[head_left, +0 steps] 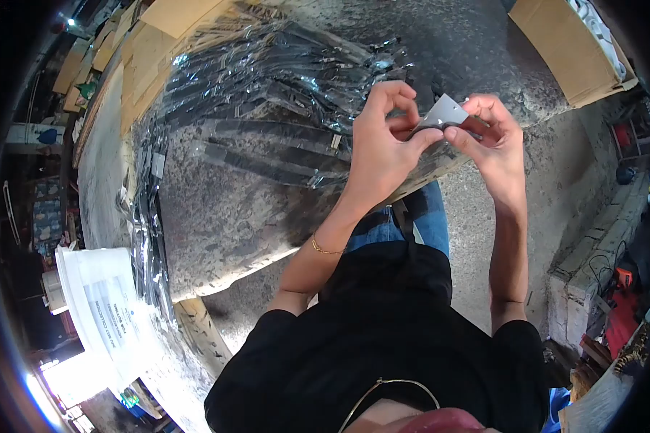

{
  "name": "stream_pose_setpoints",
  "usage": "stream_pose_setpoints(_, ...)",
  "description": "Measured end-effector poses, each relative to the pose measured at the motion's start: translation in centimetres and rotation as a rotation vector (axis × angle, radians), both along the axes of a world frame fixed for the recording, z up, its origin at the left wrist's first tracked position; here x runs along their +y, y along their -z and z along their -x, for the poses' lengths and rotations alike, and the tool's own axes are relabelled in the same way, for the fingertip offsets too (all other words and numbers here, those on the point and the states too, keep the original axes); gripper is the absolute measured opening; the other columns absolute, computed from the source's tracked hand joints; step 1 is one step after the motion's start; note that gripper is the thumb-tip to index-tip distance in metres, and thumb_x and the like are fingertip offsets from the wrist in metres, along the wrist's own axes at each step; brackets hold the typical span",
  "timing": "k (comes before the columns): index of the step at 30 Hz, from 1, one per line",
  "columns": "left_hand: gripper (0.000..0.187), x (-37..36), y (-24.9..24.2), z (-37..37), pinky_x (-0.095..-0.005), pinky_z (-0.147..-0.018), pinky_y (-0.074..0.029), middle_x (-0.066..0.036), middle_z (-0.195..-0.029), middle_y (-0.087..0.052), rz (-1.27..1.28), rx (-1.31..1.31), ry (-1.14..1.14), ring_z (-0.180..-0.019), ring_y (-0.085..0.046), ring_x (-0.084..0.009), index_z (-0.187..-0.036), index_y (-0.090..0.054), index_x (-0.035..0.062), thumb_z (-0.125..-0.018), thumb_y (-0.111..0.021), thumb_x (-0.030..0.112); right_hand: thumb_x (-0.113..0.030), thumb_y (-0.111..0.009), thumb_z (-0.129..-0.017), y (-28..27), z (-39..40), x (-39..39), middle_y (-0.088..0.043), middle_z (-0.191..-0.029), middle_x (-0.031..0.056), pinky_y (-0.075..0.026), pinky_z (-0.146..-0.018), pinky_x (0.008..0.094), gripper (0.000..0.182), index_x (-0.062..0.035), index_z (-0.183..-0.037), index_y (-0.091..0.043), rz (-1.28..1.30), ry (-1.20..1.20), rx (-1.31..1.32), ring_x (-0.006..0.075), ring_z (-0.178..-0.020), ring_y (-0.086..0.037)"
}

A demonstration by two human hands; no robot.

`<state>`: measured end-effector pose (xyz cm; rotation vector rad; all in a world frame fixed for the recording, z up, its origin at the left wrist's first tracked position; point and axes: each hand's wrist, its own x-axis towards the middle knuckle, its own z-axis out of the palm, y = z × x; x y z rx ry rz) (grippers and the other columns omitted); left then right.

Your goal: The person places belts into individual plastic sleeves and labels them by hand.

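Both hands hold a small grey card-like piece (446,112) above the table's edge. My left hand (391,141) pinches its lower left side between thumb and fingers, beside something dark that is too small to make out. On the other side, my right hand (490,133) has its thumb and fingers closed at the piece's lower right. The two thumb tips are near each other below it. Many dark strips in clear, shiny wrapping (267,101) lie spread over the worn table (217,216), left of and behind my hands.
An open cardboard box (567,54) with white contents stands at the upper right. More wrapped strips (148,216) hang at the table's left side, near a white printed bag or box (101,303). A ledge (599,238) runs along the right.
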<state>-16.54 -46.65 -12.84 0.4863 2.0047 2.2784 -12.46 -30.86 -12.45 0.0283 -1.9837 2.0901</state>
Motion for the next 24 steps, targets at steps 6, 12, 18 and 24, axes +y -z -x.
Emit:
stream_pose_setpoints(6,0.033,-0.2,1.7,0.3,-0.0234,-0.073,-0.049,-0.008,-0.095,-0.063,0.102,0.18,-0.038,-0.083,-0.061,-0.0109,-0.102,-0.055,-0.0011,-0.076,-0.074,0.001,0.013,-0.065,-0.076,-0.2,0.3,-0.1,-0.062,-0.091,0.0018,-0.052,-0.077,0.0246,0.029,-0.0038,-0.098,-0.056,-0.064,0.071,0.026,0.0092,-0.086,-0.061)
stream_pose_setpoints(12,0.024,-2.9,0.8,0.0,-0.021,-0.057,-0.045,-0.003,-0.071,-0.064,0.325,-0.123,0.276,-0.065,-0.061,-0.007,-0.098,-0.059,-0.0022,-0.08,-0.072,0.008,0.013,-0.066,-0.076,0.0,2.3,0.4,-0.063,-0.087,0.0029,-0.053,-0.071,0.0243,0.028,-0.0027,-0.099,-0.058,-0.034,0.062,0.156,0.0108,-0.08,-0.063)
stream_pose_setpoints(18,0.024,-5.4,-0.2,1.0,-0.023,-0.048,-0.044,-0.006,-0.066,-0.062,0.338,-0.308,0.448,-0.051,-0.058,-0.0106,-0.087,-0.061,-0.0039,-0.091,-0.061,0.019,0.009,-0.067,-0.077,-0.2,2.3,-0.9,-0.063,-0.086,0.0042,-0.056,-0.065,0.0257,0.025,0.0005,-0.099,-0.059,0.151,0.075,0.023,0.0125,-0.077,-0.064)
stream_pose_setpoints(24,0.019,-4.1,0.7,1.0,-0.0236,-0.055,-0.047,-0.007,-0.069,-0.063,0.235,-0.158,0.37,-0.059,-0.06,-0.0109,-0.09,-0.061,-0.0046,-0.092,-0.058,0.014,0.004,-0.068,-0.079,-0.7,1.7,-0.6,-0.065,-0.087,0.0052,-0.055,-0.064,0.0247,0.02,0.0013,-0.098,-0.061,0.132,0.069,-0.011,0.0117,-0.074,-0.063)
